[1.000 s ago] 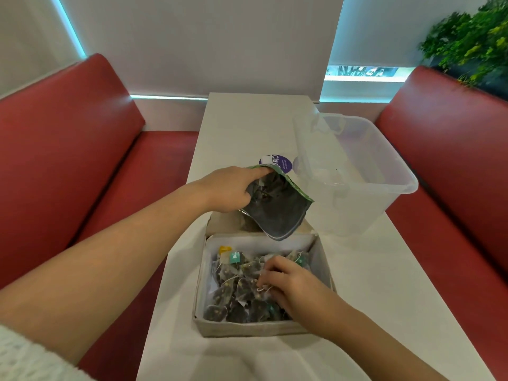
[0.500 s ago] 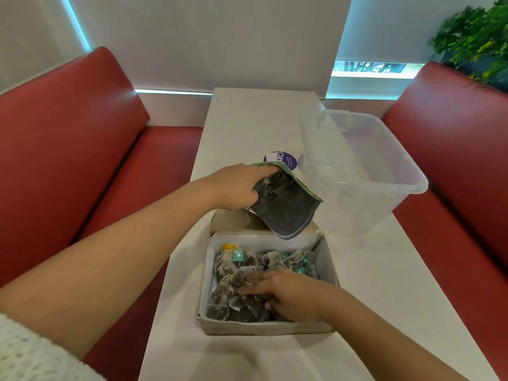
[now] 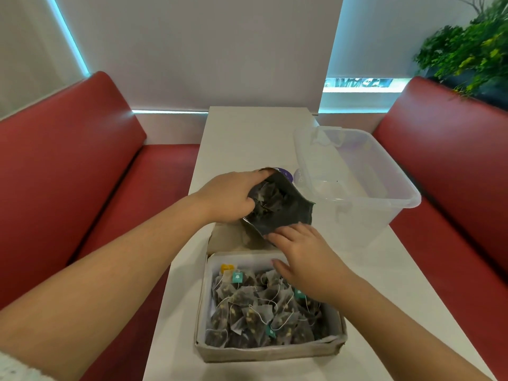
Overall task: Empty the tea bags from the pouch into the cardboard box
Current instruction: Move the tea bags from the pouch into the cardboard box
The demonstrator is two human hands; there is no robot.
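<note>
Table (image 3: pixel 247 138) seen from a head-worn camera, looking down along both forearms, with red benches (image 3: pixel 68 174) on either side and a green plant (image 3: pixel 467 50) at the far right.

A dark foil pouch (image 3: pixel 286 215) is held in the air above the back flap of a cardboard box (image 3: pixel 269 350), which sits on the near end of the table. The left hand (image 3: pixel 228 199) grips the pouch by its left side, with the fingers curled around the edge. The pouch is tilted so that its open mouth faces toward the person and downward. Its long axis runs from the far, raised bottom to the near, lowered mouth. A few tea bags in the pouch (image 3: pixel 268 198) show inside the opening.

The right hand (image 3: pixel 299 257) is stretched forward over the far part of the box, with its fingers extended and spread, holding nothing. Its fingertips touch the lower lip of the pouch mouth, so the pouch lies just beyond and slightly above them. The thumb hangs apart, over the box.

The box is packed with tea bags (image 3: pixel 258 306), dark pyramid sachets with strings and small teal tags. It sits directly beneath and nearer than the pouch mouth, so anything sliding out would probably fall at its far edge. The right hand is best placed to reach into the pouch.

A clear plastic tub (image 3: pixel 384 193) stands to the right of the pouch.
</note>
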